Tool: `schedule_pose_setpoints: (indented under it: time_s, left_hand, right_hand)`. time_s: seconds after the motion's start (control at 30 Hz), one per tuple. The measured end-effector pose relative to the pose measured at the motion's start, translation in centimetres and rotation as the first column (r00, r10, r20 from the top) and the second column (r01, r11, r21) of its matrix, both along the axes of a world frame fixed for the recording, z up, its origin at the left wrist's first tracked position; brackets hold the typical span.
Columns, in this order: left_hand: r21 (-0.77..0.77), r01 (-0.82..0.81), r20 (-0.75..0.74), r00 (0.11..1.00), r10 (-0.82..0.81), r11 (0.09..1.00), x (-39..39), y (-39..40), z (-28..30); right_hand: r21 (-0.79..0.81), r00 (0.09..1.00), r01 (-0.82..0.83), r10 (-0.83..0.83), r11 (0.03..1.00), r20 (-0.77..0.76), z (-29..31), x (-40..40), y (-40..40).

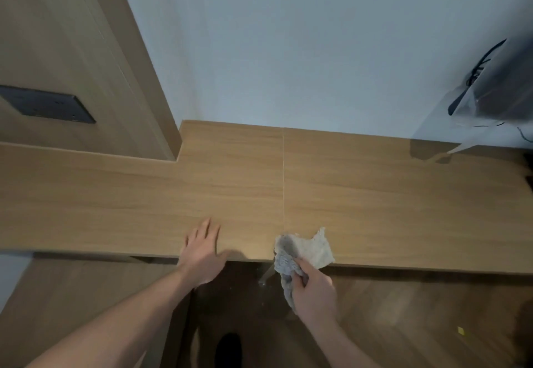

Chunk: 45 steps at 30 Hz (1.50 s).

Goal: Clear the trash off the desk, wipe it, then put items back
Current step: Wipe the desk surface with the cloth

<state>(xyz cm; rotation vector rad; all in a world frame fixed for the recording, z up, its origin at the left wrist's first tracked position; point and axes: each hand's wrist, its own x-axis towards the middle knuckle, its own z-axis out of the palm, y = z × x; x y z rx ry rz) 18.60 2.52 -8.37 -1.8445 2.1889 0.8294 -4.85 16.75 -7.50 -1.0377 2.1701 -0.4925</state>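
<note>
The wooden desk [375,188] runs across the middle of the view, its top bare apart from a cloth. My right hand [314,287] grips a crumpled grey cloth [311,248] just off the desk's front edge; part of the cloth lies on the desktop and part hangs down below my fingers. My left hand [202,255] rests flat on the front edge of the desk, fingers straight and spread, to the left of the cloth.
A wooden wall panel with a dark socket plate [46,105] stands at the left. A dark object with black cables [496,84] hangs at the right by the pale wall. Below the desk lies dark wooden floor with a small yellow scrap [461,330].
</note>
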Motion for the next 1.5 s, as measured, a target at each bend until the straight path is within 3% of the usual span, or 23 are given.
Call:
schedule_pose_setpoints:
  time_s: [0.07, 0.17, 0.23, 0.33, 0.47, 0.53, 0.63, 0.8, 0.87, 1.0, 1.07, 1.17, 1.27, 1.43, 1.5]
  left_hand:
    - [0.046, -0.094, 0.056, 0.994, 0.091, 0.995, 1.7, -2.0, 1.1]
    - [0.104, -0.161, 0.157, 0.977, 0.144, 0.981, 4.4, -4.7, 2.2]
    - [0.147, -0.204, 0.195, 0.965, 0.174, 0.968, 5.1, -5.3, 2.0]
    - [0.165, -0.246, 0.21, 0.955, 0.209, 0.955, 4.9, -5.3, 1.3]
    - [0.176, -0.254, 0.224, 0.951, 0.212, 0.951, 5.2, -5.6, 0.8]
    - [0.184, -0.228, 0.235, 0.955, 0.183, 0.956, 5.1, -5.6, 0.5]
    - [0.174, -0.195, 0.272, 0.952, 0.143, 0.965, 5.1, -5.7, 0.5]
    - [0.193, -0.192, 0.313, 0.941, 0.125, 0.962, 4.6, -5.7, 1.1]
    - [0.203, -0.186, 0.337, 0.935, 0.11, 0.961, 4.4, -6.0, 1.2]
    - [0.237, -0.215, 0.342, 0.931, 0.126, 0.947, 4.0, -6.6, 1.2]
    - [0.219, -0.208, 0.341, 0.932, 0.125, 0.953, 4.0, -6.5, 1.2]
    - [0.186, -0.196, 0.326, 0.937, 0.127, 0.963, 4.3, -6.2, 1.0]
    - [0.165, -0.21, 0.301, 0.941, 0.154, 0.964, 4.3, -6.3, 0.5]
    - [0.17, -0.225, 0.295, 0.941, 0.168, 0.959, 4.7, -6.3, -0.2]
    - [0.188, -0.236, 0.284, 0.942, 0.177, 0.953, 4.7, -6.5, -0.5]
  right_hand:
    - [-0.097, 0.998, 0.042, -0.038, 0.994, 0.045, 1.6, -0.5, -1.0]
    - [-0.23, 0.989, 0.014, -0.047, 0.973, -0.138, 4.2, -3.4, -3.7]
    - [-0.247, 0.982, 0.006, -0.053, 0.969, -0.182, 4.9, -5.7, -6.0]
    - [-0.167, 0.971, -0.011, -0.029, 0.986, -0.237, 3.4, -7.0, -9.0]
    - [0.048, 0.964, -0.042, 0.053, 0.998, -0.261, 0.2, -1.9, -9.1]
    - [0.03, 0.941, -0.091, 0.096, 0.995, -0.323, -1.8, 1.2, -7.5]
    - [-0.001, 0.933, -0.219, 0.209, 0.976, -0.293, -2.4, 2.4, -4.8]
    - [0.094, 0.828, -0.484, 0.49, 0.87, -0.27, -0.3, -1.9, 0.4]
    - [0.036, 0.865, -0.413, 0.404, 0.91, -0.297, 1.4, -4.1, 0.3]
    - [-0.17, 0.956, -0.051, -0.001, 0.984, -0.294, 3.0, -7.9, -3.9]
    - [-0.101, 0.963, 0.069, -0.093, 0.992, -0.252, 2.1, -9.2, -6.5]
    - [0.095, 0.965, 0.089, -0.063, 0.991, -0.253, -1.1, -6.6, -8.0]
    - [0.099, 0.935, 0.002, 0.033, 0.995, -0.353, -3.8, -0.1, -7.7]
    - [-0.025, 0.88, -0.398, 0.374, 0.917, -0.293, -2.2, 10.9, -7.5]
    - [-0.069, 0.879, -0.435, 0.407, 0.898, -0.247, -0.9, 13.8, -7.9]
